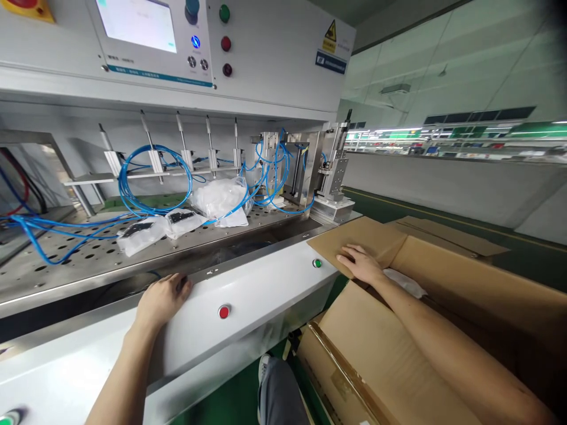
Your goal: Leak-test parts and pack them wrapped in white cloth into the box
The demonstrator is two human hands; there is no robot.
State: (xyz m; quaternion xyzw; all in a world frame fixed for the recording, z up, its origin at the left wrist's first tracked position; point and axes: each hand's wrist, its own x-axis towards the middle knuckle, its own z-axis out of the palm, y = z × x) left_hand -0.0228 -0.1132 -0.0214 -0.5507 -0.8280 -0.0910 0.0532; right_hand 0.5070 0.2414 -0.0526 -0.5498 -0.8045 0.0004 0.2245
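My left hand rests on the front edge of the white machine, its fingers curled in loosely and no object showing in them. To the right, my right hand lies on a flap of the open cardboard box, fingers spread on the board. Beneath my right forearm, part of a white plastic bag shows inside the box; the rest of the inside is mostly hidden. On the perforated metal bed lie two clear bags with dark pieces, one beside the other. A bigger crumpled plastic bag sits behind them.
Coiled blue air hoses hang over the bed near several upright cylinders. A metal fixture stands at the right end. Red and green buttons sit on the front panel. A lit screen is above. Another carton stands by my leg.
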